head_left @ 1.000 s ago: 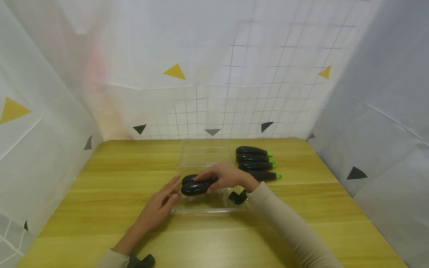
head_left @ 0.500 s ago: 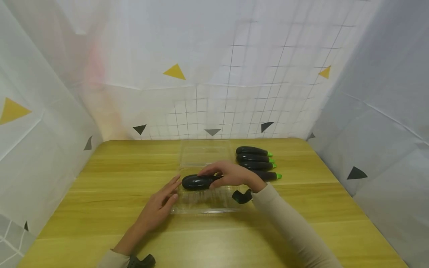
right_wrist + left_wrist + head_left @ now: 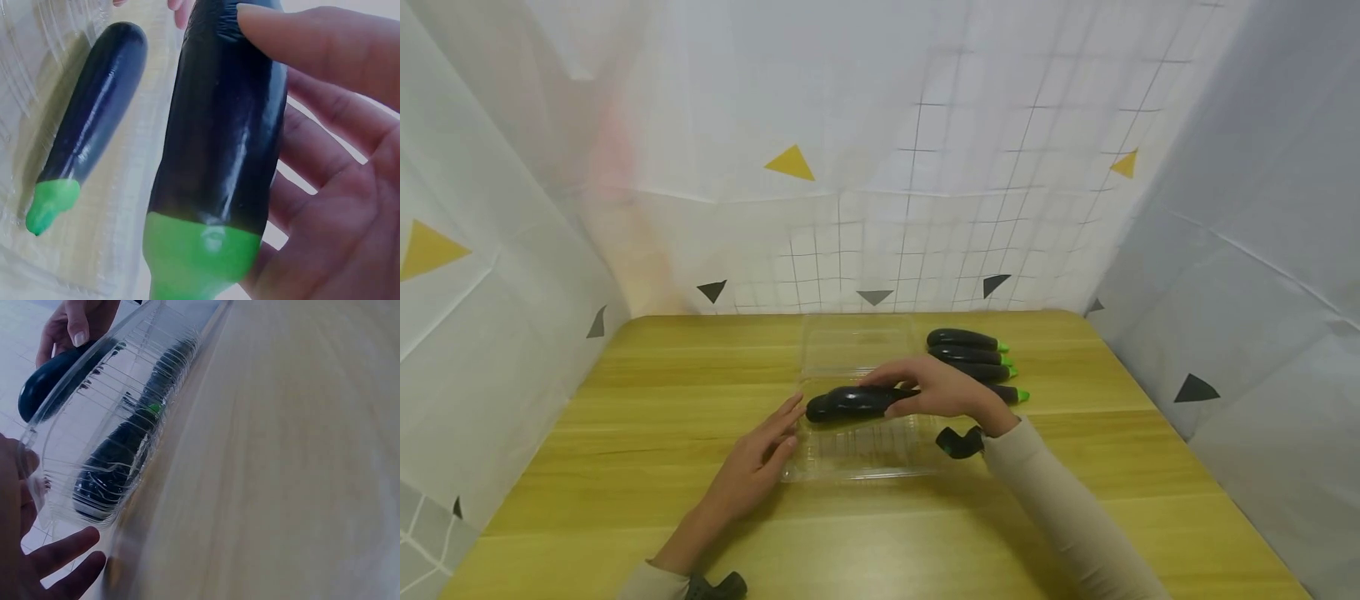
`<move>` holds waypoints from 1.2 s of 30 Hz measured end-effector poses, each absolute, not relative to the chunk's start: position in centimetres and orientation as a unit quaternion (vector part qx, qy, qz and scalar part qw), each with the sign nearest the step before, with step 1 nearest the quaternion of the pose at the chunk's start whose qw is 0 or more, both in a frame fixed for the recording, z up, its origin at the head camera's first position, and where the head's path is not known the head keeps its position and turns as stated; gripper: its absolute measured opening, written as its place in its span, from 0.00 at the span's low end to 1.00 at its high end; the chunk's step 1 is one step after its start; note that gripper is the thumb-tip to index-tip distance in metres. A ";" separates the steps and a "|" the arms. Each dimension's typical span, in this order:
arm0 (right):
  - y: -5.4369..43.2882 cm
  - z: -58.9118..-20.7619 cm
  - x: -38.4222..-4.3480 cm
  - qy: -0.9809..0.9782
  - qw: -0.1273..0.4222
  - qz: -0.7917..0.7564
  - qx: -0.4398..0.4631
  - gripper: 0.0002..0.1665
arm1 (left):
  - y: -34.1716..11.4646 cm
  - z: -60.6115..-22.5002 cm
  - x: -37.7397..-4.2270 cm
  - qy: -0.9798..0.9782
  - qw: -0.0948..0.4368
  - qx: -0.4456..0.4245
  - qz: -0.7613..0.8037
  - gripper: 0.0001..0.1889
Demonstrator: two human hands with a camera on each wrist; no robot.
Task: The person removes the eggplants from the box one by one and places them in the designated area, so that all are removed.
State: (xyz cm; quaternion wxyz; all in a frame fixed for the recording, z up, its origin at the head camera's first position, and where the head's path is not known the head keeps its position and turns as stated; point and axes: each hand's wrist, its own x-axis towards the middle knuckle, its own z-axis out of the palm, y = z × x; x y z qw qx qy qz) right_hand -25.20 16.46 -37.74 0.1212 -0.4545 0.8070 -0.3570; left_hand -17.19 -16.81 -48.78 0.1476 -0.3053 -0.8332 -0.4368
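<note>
Between thumb and fingers my right hand [image 3: 943, 388] grips a dark purple eggplant [image 3: 859, 402] with a green cap [image 3: 203, 250], over a clear plastic clamshell box [image 3: 850, 477]. Below the held one, a second eggplant [image 3: 94, 109] lies inside the box; in the head view only its blunt left end [image 3: 817, 409] shows. My left hand [image 3: 752, 462] rests at the box's left end, fingers extended and touching its side. The left wrist view shows the lying eggplant [image 3: 115, 459] through the ribbed wall and the held eggplant [image 3: 53, 381] at rim height.
The box's open lid [image 3: 859, 343] lies back, away from me. Several more eggplants [image 3: 966, 339] lie in a row right of the box, green ends to the right. White sheets [image 3: 865, 167] stand behind and beside the wooden table [image 3: 685, 375].
My right hand has moved to the right and slightly back with the eggplant, which now overlaps the lying one in the head view. My left hand has stayed in place.
</note>
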 end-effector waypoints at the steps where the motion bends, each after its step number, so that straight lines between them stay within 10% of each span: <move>1: 16.6 -37.6 -25.1 0.808 0.118 -0.357 -0.454 0.29 | -16.8 -48.8 -17.2 -0.834 0.148 -0.304 -0.435 0.25; 36: 21.8 -37.0 -23.1 0.820 0.061 -0.382 -0.423 0.30 | -16.8 -48.6 -17.0 -0.842 0.152 -0.298 -0.423 0.25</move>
